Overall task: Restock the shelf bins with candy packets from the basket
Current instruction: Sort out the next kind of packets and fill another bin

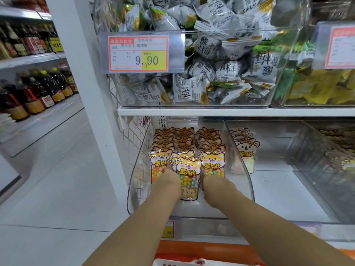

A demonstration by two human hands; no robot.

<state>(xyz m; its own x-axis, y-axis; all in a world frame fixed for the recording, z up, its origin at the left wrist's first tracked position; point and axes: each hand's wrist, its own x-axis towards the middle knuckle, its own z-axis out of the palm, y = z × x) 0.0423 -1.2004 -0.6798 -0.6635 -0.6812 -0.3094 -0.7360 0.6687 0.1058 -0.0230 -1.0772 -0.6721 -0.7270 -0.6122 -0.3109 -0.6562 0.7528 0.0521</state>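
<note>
Candy packets (pixel 189 169), cat-faced with colourful beans, fill clear bin (pixel 136 175).

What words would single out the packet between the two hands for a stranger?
Below the white shelf board, find the clear bin with three rows of cat-faced packets. The packet fronts the middle row; unlike its neighbours, it sits lower and nearer, between the left hand and right hand.

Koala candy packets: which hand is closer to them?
Right. The right hand is in the neighbouring bin, just left of the koala candy packets; the left hand is farther left.
</note>
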